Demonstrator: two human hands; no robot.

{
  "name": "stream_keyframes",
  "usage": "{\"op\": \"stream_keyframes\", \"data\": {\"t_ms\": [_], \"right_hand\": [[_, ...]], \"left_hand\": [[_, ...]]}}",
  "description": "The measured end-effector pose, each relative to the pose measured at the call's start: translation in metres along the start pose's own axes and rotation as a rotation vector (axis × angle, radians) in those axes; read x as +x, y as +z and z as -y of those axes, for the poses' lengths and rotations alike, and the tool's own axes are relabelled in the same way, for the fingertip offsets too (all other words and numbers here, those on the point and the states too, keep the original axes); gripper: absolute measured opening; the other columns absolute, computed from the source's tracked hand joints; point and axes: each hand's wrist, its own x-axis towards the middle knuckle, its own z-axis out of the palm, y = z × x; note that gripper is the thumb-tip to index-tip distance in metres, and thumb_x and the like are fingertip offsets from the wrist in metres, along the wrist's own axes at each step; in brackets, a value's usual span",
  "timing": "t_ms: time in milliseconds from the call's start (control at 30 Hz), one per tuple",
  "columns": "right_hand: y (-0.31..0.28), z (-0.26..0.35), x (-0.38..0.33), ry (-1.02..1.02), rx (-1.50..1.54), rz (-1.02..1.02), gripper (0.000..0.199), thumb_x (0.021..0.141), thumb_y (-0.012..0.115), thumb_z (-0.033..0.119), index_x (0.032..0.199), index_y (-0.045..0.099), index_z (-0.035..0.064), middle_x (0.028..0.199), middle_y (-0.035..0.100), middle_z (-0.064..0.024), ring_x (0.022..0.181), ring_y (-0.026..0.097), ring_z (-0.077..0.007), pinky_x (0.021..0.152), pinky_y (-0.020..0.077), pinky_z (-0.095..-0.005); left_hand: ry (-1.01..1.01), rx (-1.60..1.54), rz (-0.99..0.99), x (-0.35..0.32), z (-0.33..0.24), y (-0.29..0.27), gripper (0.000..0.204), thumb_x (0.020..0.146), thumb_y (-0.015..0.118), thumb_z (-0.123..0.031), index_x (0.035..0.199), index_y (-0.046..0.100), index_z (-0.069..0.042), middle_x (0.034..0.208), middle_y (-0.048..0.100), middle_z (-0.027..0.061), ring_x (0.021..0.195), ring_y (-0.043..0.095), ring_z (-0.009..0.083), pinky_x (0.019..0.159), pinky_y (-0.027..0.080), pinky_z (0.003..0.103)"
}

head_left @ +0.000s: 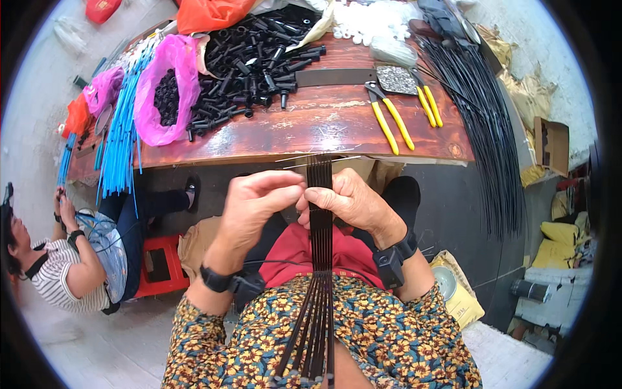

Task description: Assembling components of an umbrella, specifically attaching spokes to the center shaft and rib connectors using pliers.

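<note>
A flat row of thin black rods runs from the table's front edge down toward my lap, fanning out at its lower end. My right hand grips the row near its top, the thumb lying across the front. Close against the row's left side is my left hand, its thumb and fingers pinched together. Whatever is in that pinch is too small to make out. Thin pale wires cross the row's top end at the table edge.
On the red-brown table lie yellow-handled pliers, a pile of black tubular parts, a pink bag of small black pieces, blue rods and long black rods. Another person sits at left near a red stool.
</note>
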Motion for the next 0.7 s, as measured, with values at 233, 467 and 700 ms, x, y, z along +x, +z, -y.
{"op": "stream_keyframes", "data": {"t_ms": [233, 467, 700], "right_hand": [[-0.002, -0.003, 0.002, -0.055, 0.026, 0.013, 0.031, 0.094, 0.060, 0.028, 0.093, 0.068, -0.0025, 0.076, 0.070, -0.0095, 0.070, 0.066, -0.0137, 0.064, 0.0531, -0.0258], [-0.004, -0.004, 0.005, -0.080, 0.061, -0.005, 0.030, 0.094, 0.059, 0.025, 0.094, 0.068, -0.0037, 0.077, 0.069, -0.0097, 0.070, 0.066, -0.0138, 0.064, 0.0538, -0.0266], [-0.001, 0.002, 0.009, -0.042, 0.089, -0.056, 0.030, 0.094, 0.059, 0.024, 0.096, 0.068, -0.0049, 0.078, 0.069, -0.0101, 0.070, 0.067, -0.0146, 0.064, 0.0550, -0.0276]], "left_hand": [[-0.002, -0.145, -0.027, 0.018, 0.007, 0.017, 0.010, 0.085, 0.069, -0.001, 0.095, 0.068, 0.002, 0.080, 0.066, 0.0048, 0.064, 0.057, 0.0084, 0.059, 0.048, 0.024], [-0.026, -0.241, -0.071, 0.021, 0.011, 0.016, 0.011, 0.086, 0.069, -0.002, 0.096, 0.068, 0.003, 0.081, 0.067, 0.0065, 0.063, 0.057, 0.0102, 0.058, 0.049, 0.024], [-0.023, -0.327, -0.079, 0.026, 0.015, 0.015, 0.016, 0.091, 0.064, -0.010, 0.101, 0.067, 0.002, 0.089, 0.069, 0.0092, 0.068, 0.062, 0.0133, 0.063, 0.053, 0.027]]}}
